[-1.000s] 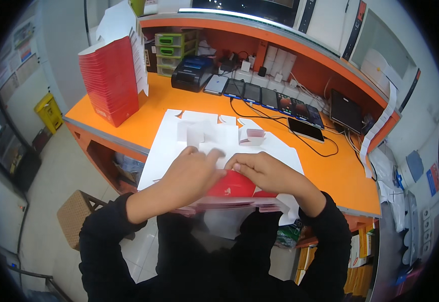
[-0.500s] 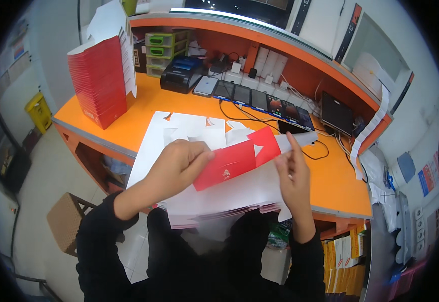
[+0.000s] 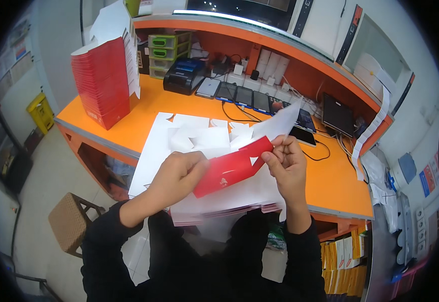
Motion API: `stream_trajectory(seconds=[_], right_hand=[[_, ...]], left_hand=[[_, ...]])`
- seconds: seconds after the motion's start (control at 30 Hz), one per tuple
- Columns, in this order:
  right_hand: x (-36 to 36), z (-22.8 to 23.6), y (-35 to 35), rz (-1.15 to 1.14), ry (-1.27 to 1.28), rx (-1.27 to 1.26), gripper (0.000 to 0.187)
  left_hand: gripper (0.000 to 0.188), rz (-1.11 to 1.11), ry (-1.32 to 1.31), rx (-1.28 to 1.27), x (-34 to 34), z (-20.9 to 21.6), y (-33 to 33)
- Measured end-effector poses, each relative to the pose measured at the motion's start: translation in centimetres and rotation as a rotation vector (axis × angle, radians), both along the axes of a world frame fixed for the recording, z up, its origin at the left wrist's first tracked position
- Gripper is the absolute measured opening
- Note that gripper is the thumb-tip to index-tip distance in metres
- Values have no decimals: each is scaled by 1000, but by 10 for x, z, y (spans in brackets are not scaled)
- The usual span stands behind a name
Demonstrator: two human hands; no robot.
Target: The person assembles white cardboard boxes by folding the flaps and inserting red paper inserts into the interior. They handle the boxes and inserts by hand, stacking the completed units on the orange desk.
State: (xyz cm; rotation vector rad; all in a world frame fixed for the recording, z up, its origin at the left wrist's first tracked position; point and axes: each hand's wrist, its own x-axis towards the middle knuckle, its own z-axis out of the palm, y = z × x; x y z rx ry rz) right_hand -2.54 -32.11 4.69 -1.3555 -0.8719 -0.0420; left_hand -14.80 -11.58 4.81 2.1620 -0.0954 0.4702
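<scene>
The red card (image 3: 232, 170) spans the gap between the hands, above white sheets (image 3: 252, 191). The left hand (image 3: 179, 173) pinches its left end between thumb and fingers; the right hand (image 3: 289, 162) pinches the right end, a white flap (image 3: 280, 122) rising just beyond it. The card looks light, thin and springy, easily creased; its glossy face may slip, so the ends and edges seem the best hold. Farther off, beyond the left hand, a red stack (image 3: 101, 83) stands on the orange desk (image 3: 333, 176).
</scene>
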Motion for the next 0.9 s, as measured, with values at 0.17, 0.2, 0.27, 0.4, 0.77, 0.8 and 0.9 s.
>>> stream_trajectory(seconds=[0.17,0.2,0.27,0.4,0.77,0.8,0.9], right_hand=[[7,5,-11,4,92,-45,22],[9,3,-12,22,104,-7,20],[6,2,-11,1,61,-41,25],[-5,9,6,-126,-166,-353,40],[12,-23,-12,36,74,196,12],[10,-25,-10,67,91,236,13],[-3,-8,0,-164,-228,-240,10]], left_hand=[[32,14,-15,-40,-2,-12,9],[31,13,-22,-50,-3,-12,10],[30,8,-39,-69,-2,-10,10],[27,7,-186,150,1,-16,2],[27,15,34,-406,7,-15,10],[26,6,-21,-232,6,-15,10],[23,-19,-109,160,2,-13,11]])
